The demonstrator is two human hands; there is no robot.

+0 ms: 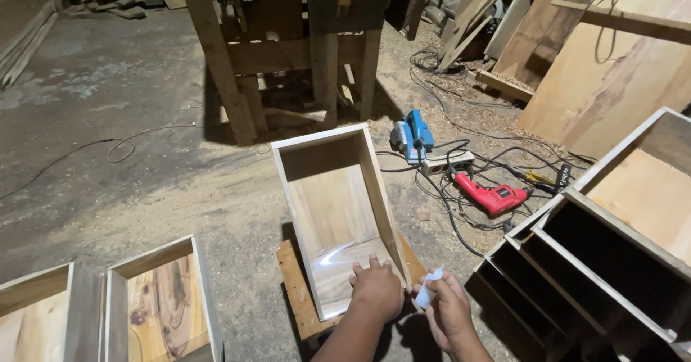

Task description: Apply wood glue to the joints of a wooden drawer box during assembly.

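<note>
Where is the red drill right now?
In the head view, the red drill lies on the floor right of the open wooden box, among tangled cables, just below the blue power tool and white power strip.

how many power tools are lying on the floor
2: a blue power tool beside the white power strip, and a red drill among the cables just right of it. Others may be hidden.

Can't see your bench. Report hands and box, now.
Left hand flat on the open wooden box. Right hand holds a small white tube beside it. Nothing between them.
</note>
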